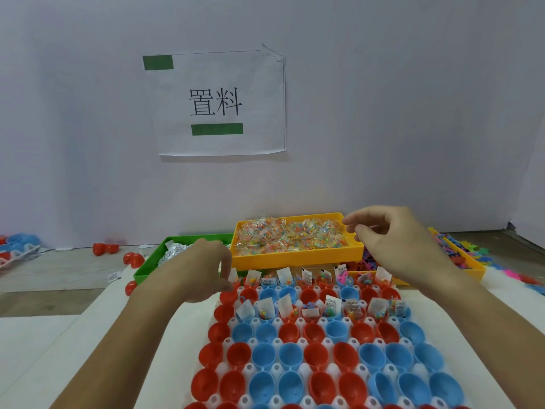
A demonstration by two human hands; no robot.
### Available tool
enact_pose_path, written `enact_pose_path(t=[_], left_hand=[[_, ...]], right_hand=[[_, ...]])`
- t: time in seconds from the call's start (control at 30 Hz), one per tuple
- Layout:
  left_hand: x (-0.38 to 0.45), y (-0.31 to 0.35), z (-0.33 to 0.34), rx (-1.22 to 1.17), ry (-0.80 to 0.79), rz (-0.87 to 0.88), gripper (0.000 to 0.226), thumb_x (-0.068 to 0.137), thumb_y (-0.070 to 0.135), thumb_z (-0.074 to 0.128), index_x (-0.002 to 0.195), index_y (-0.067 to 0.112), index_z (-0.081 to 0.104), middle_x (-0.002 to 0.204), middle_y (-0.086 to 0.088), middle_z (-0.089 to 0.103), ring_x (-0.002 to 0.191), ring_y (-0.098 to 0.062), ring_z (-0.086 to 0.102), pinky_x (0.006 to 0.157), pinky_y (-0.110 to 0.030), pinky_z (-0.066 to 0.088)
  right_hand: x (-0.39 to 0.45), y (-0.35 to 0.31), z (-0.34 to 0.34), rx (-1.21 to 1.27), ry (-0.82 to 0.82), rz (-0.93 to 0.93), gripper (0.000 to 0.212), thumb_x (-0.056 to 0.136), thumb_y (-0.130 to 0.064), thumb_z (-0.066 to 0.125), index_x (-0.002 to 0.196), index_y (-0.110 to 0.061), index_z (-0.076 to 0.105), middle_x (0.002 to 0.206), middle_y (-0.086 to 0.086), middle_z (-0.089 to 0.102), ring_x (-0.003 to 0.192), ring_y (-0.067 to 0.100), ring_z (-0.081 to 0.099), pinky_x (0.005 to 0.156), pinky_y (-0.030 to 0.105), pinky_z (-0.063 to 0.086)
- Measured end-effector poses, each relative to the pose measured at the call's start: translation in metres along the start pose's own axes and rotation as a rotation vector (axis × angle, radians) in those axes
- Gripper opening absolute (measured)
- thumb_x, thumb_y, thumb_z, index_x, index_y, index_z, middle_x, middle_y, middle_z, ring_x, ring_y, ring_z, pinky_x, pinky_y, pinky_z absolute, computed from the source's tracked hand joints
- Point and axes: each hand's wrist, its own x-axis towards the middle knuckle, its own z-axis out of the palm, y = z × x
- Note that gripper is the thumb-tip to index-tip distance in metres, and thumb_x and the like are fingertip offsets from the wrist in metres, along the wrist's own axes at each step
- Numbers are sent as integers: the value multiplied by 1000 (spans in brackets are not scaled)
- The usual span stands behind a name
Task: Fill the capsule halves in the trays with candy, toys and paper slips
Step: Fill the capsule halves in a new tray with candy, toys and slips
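Left hand (pixel 203 270) at the tray's far-left corner, fingers curled down, grip unclear. Right hand (pixel 392 234) loosely curled, empty, over the yellow candy bin (pixel 298 255). White tray (pixel 309 343) of red and blue capsule halves (pixel 315 355) on desk (pixel 97 338); two far rows filled. Green bin (pixel 150 270) of paper slips (pixel 172 253) far left.

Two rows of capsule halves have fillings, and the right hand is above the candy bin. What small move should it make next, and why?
Probably lower the right hand into the yellow candy bin and pinch one packet. The hand hovers at the bin's right edge and seems to hold nothing. Only two far rows of the tray show packets and slips, while the near red and blue halves are empty, so more candy is needed.
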Motion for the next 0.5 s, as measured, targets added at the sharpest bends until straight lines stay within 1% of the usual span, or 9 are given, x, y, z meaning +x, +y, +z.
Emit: enact_pose_path(t=[0.07, 0.13, 0.17, 0.2, 0.27, 0.33, 0.4, 0.43, 0.5], left_hand=[[0, 2, -3, -51, 84, 38, 19, 90, 32, 69, 78, 34, 55, 87, 13, 56, 72, -4, 59, 65, -18, 49], [2, 7, -2, -124, 156, 73, 7, 96, 27, 61, 92, 32, 58, 102, 7, 64, 83, -6, 60, 71, -20, 49], [3, 10, -1, -142, 170, 86, 11, 98, 24, 57, 107, 30, 60, 115, 5, 63, 96, -8, 60, 81, -23, 50], [3, 13, 3, -144, 155, 93, 24, 100, 23, 54, 123, 28, 57, 129, 4, 59, 111, -13, 56, 92, -28, 48], [4, 17, 10, -116, 77, 103, 40, 101, 24, 50, 141, 27, 46, 145, 5, 48, 131, -17, 45, 106, -33, 39], [4, 20, 15, -85, 3, 107, 44, 102, 26, 48, 146, 26, 41, 149, 4, 44, 135, -18, 42, 108, -34, 37], [5, 20, 17, -78, -6, 101, 42, 102, 25, 47, 144, 25, 43, 148, 2, 46, 133, -20, 44, 106, -34, 39], [5, 21, 17, -77, -1, 98, 41, 102, 26, 47, 143, 25, 45, 146, 1, 47, 131, -20, 45, 104, -34, 40], [5, 21, 16, -73, 1, 98, 40, 101, 28, 48, 142, 24, 46, 145, 1, 48, 129, -20, 46, 103, -34, 41]], right_hand=[[-1, 5, 3, -88, -38, -10, 27, 99, -11, 54, 99, -33, 70, 92, -20, 68, 85, -6, 61, 59, 4, 43], [-2, 8, 7, -177, -93, -25, 29, 99, -9, 52, 106, -29, 71, 98, -18, 68, 89, -7, 59, 67, 4, 41], [-2, 10, 9, -209, -113, -29, 30, 100, -9, 51, 110, -27, 72, 102, -16, 68, 90, -7, 58, 70, 4, 40], [-3, 11, 11, -235, -125, -31, 30, 100, -9, 50, 113, -26, 71, 106, -14, 68, 90, -7, 57, 72, 5, 39], [-3, 12, 15, -274, -119, -39, 30, 101, -11, 48, 116, -24, 70, 113, -11, 67, 88, -5, 57, 73, 6, 38], [-1, 12, 19, -287, -94, -52, 29, 102, -12, 47, 117, -23, 70, 116, -10, 67, 86, -3, 56, 72, 5, 36], [4, 10, 26, -302, -81, -80, 28, 102, -12, 47, 115, -21, 71, 115, -9, 66, 95, 0, 54, 75, 4, 35], [7, 8, 30, -317, -92, -95, 28, 101, -13, 47, 114, -20, 71, 114, -8, 65, 99, 1, 53, 80, 7, 37], [18, 4, 41, -368, -139, -107, 27, 101, -16, 47, 106, -18, 73, 109, -6, 64, 103, 6, 54, 89, 22, 44]])
